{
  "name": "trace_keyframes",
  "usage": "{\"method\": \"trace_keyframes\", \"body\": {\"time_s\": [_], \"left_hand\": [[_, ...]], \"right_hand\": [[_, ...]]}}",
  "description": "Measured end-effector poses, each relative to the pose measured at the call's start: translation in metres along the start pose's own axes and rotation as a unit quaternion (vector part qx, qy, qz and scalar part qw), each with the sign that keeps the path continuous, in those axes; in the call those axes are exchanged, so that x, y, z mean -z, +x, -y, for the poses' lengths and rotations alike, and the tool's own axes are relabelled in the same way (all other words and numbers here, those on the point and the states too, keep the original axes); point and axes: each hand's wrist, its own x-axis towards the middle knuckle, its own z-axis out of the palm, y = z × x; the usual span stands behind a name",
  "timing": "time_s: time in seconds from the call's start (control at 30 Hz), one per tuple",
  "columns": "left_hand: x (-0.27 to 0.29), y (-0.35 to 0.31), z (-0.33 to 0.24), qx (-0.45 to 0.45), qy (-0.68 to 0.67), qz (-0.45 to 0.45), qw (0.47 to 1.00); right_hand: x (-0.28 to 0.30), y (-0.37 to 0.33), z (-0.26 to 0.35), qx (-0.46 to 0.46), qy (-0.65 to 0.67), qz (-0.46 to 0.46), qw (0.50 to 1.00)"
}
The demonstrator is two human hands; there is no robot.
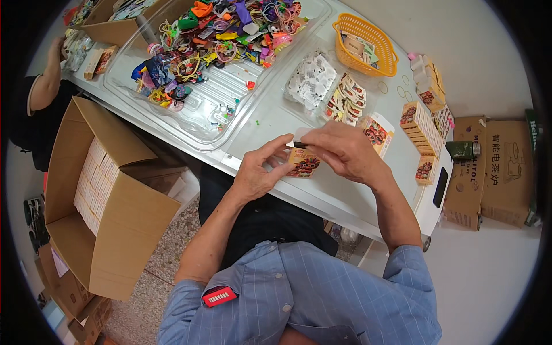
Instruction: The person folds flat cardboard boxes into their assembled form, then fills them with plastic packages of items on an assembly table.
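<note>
"Head view: where is the box [303, 165]?"

"By the near edge of the white table [253, 141], between the two hands. I can't tell if its bottom touches the table."

"What are the hands doing?"

"The left hand [257, 173] grips the box by its left side, thumb and fingers curled. The right hand [346, 152] has its fingers bent in at the top. Something dark and thin [299, 145] shows there, but I can't tell what it is, or if those fingers grip it."

"Is the box heavy?"

"I'd guess it's light. It looks like thin card, stiff but easy to dent, and maybe a bit slick. I'd hold it by the sides, near the corners, and not squeeze the middle."

"What does everything else feel like?"

"The tray [221, 140] is clear, hard plastic with ridges. Its toys [230, 34] look small, bright and bendy. The basket [366, 62] is yellow plastic, full of holes. The carton [135, 230] is brown card with big flat flaps."
</note>
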Motion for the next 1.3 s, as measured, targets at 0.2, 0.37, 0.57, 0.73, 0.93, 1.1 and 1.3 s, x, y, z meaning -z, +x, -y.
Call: {"method": "trace_keyframes", "body": {"time_s": [0.2, 0.37, 0.57, 0.73, 0.93, 1.1, 1.3], "left_hand": [[0.002, -0.001, -0.001, 0.011, 0.008, 0.002, 1.0], [-0.001, 0.001, -0.002, 0.015, 0.012, -0.001, 1.0], [0.001, 0.0, -0.003, 0.016, 0.003, -0.001, 1.0], [0.003, 0.0, -0.003, 0.028, -0.003, 0.004, 1.0], [0.003, 0.001, -0.004, 0.021, 0.002, 0.004, 1.0], [0.002, 0.001, -0.004, 0.021, 0.004, 0.001, 1.0], [0.002, 0.001, -0.005, 0.027, 0.001, 0.007, 1.0]], "right_hand": [[0.018, 0.028, -0.026, -0.121, -0.05, -0.146, 0.981], [0.001, 0.057, -0.08, -0.129, -0.255, -0.043, 0.957], [-0.004, 0.07, -0.101, -0.18, -0.284, 0.049, 0.941], [0.0, 0.073, -0.102, -0.187, -0.234, 0.04, 0.953], [0.005, 0.066, -0.105, -0.256, -0.02, -0.031, 0.966], [0.01, 0.059, -0.106, -0.243, 0.046, -0.099, 0.964], [0.02, 0.053, -0.11, -0.252, 0.213, -0.167, 0.929]]}}
